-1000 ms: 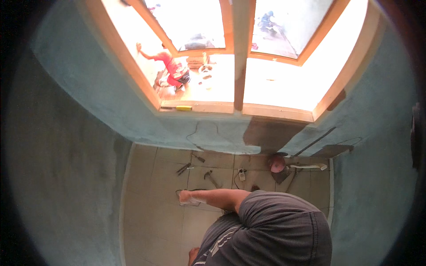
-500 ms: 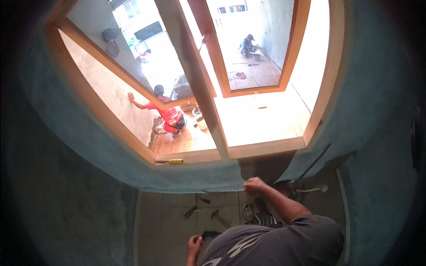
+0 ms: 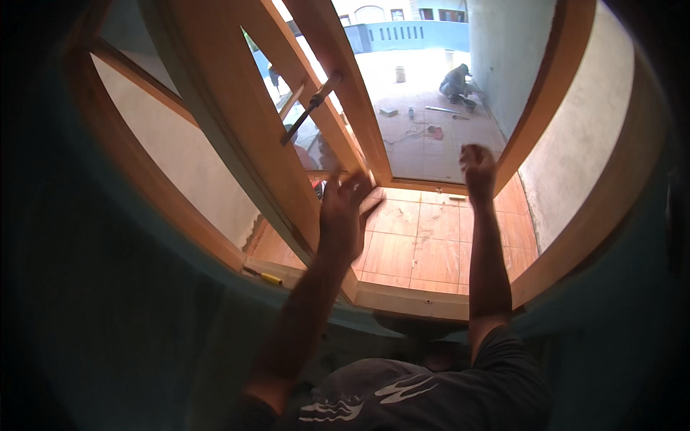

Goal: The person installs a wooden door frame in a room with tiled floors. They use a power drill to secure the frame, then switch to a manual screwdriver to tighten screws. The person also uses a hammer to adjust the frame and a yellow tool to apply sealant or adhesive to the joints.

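A wooden window sash (image 3: 287,144) swings inward from a wooden window frame (image 3: 431,298), with a metal stay bar (image 3: 310,108) on it. My left hand (image 3: 341,215) is raised against the sash's lower corner, fingers curled on its edge. My right hand (image 3: 478,169) is held up as a closed fist in the open window gap, close to the right side of the frame (image 3: 553,93), and nothing shows in it. My dark shirt (image 3: 431,388) fills the bottom of the view.
A yellow-handled screwdriver (image 3: 266,276) lies on the sill at the left. Blue-green plastered walls (image 3: 108,323) surround the window. Outside lies a tiled floor (image 3: 431,244), and farther off a person (image 3: 456,79) crouches among tools on a terrace.
The view has swung up from the floor to the window. Both my arms have risen: the left hand onto the sash, the right hand into the open gap.
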A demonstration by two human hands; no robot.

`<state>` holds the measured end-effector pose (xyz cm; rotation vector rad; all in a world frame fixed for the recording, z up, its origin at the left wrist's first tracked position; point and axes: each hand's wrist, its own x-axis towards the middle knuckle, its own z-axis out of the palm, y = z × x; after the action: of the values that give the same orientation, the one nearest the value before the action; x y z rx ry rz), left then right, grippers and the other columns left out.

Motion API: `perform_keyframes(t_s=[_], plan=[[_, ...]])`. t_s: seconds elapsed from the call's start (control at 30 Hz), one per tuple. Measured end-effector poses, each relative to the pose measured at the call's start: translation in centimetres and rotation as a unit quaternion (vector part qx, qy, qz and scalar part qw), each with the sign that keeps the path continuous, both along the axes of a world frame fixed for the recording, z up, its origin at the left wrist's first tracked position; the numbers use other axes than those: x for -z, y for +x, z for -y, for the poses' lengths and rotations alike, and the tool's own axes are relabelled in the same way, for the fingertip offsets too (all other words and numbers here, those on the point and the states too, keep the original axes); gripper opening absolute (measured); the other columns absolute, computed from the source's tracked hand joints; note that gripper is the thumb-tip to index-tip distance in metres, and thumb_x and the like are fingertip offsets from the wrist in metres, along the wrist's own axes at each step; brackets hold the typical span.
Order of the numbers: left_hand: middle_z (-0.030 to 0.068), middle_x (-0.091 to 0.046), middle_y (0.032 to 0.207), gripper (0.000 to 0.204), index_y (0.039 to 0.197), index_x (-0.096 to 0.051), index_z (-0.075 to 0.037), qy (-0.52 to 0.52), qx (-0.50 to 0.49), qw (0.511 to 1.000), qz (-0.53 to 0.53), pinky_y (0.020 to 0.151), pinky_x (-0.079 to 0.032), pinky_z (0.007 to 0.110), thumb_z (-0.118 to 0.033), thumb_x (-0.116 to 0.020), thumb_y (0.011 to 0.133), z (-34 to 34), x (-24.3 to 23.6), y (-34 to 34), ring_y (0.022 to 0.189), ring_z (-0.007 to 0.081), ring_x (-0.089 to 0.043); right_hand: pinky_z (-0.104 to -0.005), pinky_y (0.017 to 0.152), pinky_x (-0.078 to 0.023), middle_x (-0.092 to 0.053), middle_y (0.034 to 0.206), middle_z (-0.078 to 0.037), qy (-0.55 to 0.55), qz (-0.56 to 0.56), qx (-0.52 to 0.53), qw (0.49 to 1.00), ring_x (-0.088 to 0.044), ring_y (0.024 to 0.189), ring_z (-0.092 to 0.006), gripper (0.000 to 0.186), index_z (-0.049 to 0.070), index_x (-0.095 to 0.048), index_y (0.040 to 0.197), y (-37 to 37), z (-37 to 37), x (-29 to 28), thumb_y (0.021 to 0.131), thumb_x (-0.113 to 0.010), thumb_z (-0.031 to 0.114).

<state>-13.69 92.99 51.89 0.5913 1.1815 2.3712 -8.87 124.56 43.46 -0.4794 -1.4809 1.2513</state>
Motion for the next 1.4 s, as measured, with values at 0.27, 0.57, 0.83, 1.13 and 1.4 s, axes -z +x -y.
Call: perform_keyframes(t_s=[0.27, 0.57, 0.83, 1.13, 1.4], plan=[[0.0208, -0.036, 0.142, 0.062, 0.14, -0.039, -0.006, 0.145, -0.162, 0.97, 0.108, 0.102, -0.056, 0.046, -0.045, -0.065, 0.099, -7.6, -8.6, -7.8, 0.121, 0.0367, -0.056, -0.0427, 0.069, -0.051, -0.066, 0.083, -0.009, 0.184, 0.102, 0.266, 0.941, -0.066, 0.074, -0.0293, 0.043, 0.005, -0.062, 0.096, -2.6, -3.2, -8.0, 0.084, -0.081, 0.042], [0.0122, -0.061, 0.115, 0.044, 0.135, -0.05, -0.005, 0.019, -0.213, 0.953, -0.213, 0.098, -0.054, 0.042, -0.039, -0.038, 0.111, -9.1, -7.4, -6.4, 0.112, 0.0225, -0.062, -0.0456, 0.069, -0.051, -0.068, 0.077, -0.011, 0.153, 0.11, 0.269, 0.945, -0.067, 0.074, -0.0339, 0.047, 0.005, -0.061, 0.084, -2.5, -4.3, -8.9, 0.078, -0.086, 0.044], [0.0095, -0.06, 0.101, 0.031, 0.114, -0.058, 0.002, -0.203, -0.232, 0.718, -0.625, 0.086, -0.057, 0.033, -0.025, -0.041, 0.11, -5.3, 1.1, -1.5, 0.09, 0.0182, -0.064, -0.0496, 0.072, -0.054, -0.071, 0.074, -0.017, 0.205, 0.159, 0.246, 0.934, -0.07, 0.076, -0.0397, 0.054, 0.004, -0.066, 0.075, -0.2, -5.4, -8.6, 0.072, -0.086, 0.054], [0.0012, -0.055, 0.079, 0.023, 0.115, -0.06, -0.005, -0.3, -0.058, 0.904, -0.3, 0.052, -0.048, 0.023, -0.024, -0.051, 0.105, 4.5, 6.8, 2.5, 0.06, 0.0076, -0.056, -0.0387, 0.061, -0.052, -0.065, 0.061, -0.009, 0.239, 0.102, 0.308, 0.915, -0.064, 0.057, -0.0263, 0.053, 0.005, -0.062, 0.068, 4.5, 0.6, -6.4, 0.075, -0.088, 0.05], [0.0045, -0.063, 0.113, 0.032, 0.116, -0.065, 0.0, -0.323, -0.006, 0.898, -0.297, 0.05, -0.045, 0.021, -0.028, -0.054, 0.105, 7.8, 7.2, 1.6, 0.058, 0.0034, -0.053, -0.0353, 0.067, -0.054, -0.07, 0.07, -0.008, 0.214, 0.147, 0.243, 0.935, -0.066, 0.063, -0.0192, 0.044, 0.003, -0.064, 0.077, 10.2, 6.8, -6.4, 0.081, -0.086, 0.041]])
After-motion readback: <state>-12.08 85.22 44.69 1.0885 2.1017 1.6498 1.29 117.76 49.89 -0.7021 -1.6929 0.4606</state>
